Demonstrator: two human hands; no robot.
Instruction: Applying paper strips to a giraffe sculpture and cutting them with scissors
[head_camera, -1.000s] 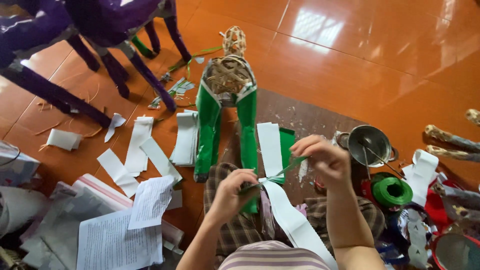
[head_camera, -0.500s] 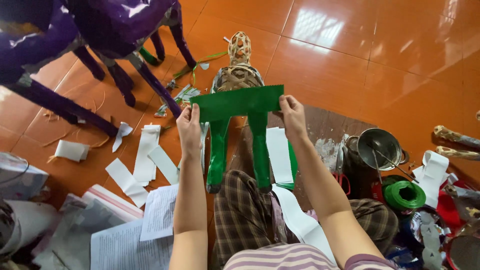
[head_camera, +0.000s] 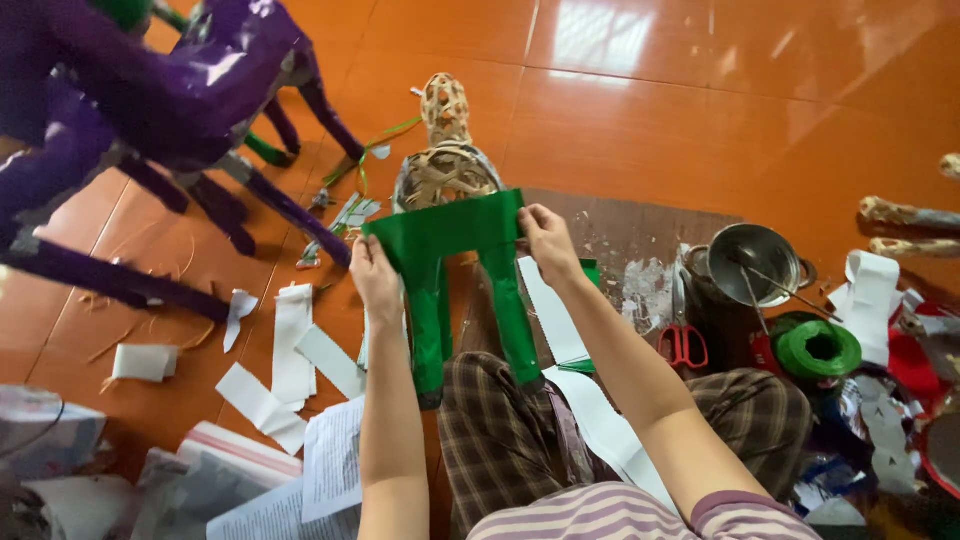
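My left hand (head_camera: 375, 275) and right hand (head_camera: 545, 240) pinch the green paper strip (head_camera: 450, 228) over the woven animal frame (head_camera: 445, 165) at twelve o'clock; pulled unevenly, it probably wrinkles or tears.

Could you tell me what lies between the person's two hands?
In the head view, a green paper strip spans from the left hand to the right hand, laid over the woven figure.

Both forearms outstretched and side by side, left hand (head_camera: 375, 275) and right hand (head_camera: 547, 240) with fingers curled in a pinch
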